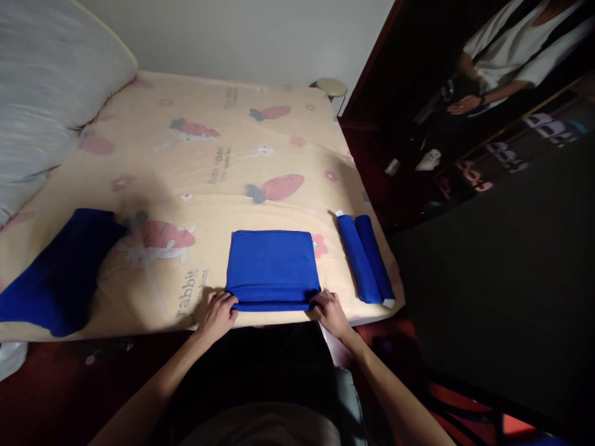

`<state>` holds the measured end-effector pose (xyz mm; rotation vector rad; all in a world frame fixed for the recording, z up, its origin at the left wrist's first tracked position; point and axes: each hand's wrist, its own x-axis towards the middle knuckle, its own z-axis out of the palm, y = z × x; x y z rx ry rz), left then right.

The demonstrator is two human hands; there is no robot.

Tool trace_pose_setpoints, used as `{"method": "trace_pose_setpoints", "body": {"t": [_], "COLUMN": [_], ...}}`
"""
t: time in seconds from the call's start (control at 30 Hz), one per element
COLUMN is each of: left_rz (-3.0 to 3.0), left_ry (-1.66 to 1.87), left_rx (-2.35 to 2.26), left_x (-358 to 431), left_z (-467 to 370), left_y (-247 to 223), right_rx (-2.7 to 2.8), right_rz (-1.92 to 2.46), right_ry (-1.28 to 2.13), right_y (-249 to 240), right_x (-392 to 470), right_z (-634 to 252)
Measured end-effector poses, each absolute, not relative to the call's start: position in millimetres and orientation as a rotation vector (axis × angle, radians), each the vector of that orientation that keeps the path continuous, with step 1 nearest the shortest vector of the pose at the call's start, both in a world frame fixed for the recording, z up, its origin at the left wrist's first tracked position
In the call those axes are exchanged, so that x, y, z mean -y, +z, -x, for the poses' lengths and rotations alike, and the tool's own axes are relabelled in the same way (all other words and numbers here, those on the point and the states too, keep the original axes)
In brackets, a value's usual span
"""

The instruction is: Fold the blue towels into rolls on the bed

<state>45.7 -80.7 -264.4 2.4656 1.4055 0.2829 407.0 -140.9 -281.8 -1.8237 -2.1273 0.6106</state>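
Blue cloth (273,260), laid out as a flat rectangle with its near edge folded over, lies at the front of the rabbit-print sheet (162,167). Fingers pinch both ends of that fold — the left hand (219,313) at its left end, the right hand (331,311) at its right. Two rolled cloths (356,257) sit side by side near the right hand; another cloth (60,272), unevenly spread, lies well apart to the left.

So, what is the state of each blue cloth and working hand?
Middle blue cloth, flat, near edge turned over.
Left blue cloth, loose, unrolled.
Two blue rolls, rolled up, side by side.
Left hand, gripping the turned edge's left end.
Right hand, gripping its right end.
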Motion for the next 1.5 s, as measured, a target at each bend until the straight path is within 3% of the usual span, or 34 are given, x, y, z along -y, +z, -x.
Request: {"method": "trace_pose_setpoints", "body": {"t": [0.27, 0.47, 0.77, 1.07, 1.33, 1.5], "left_rz": [-2.482, -2.604, -2.649, -2.737, -2.77, -2.751], "left_ry": [0.3, 0.596, 0.65, 0.593, 0.493, 0.64], "left_rx": [-1.615, -1.172, -1.453, -1.033, -1.269, -1.188], "left_x": [78, 100, 88, 94, 72, 91], "left_z": [-55, -116, -31, -110, -19, -51], "left_y": [-266, -293, -301, -297, -297, -289], "right_rx": [2.066, 2.26, 2.199, 2.346, 2.219, 2.126], "right_rz": [1.975, 1.576, 1.7, 1.494, 1.758, 1.84], "right_ry": [0.259, 0.276, 0.016, 0.215, -0.025, -0.02], "right_y": [-286, -301, -305, -298, -308, -301], "right_x": [137, 142, 155, 132, 149, 150], "right_z": [-380, -305, -394, -307, -407, -371]}}
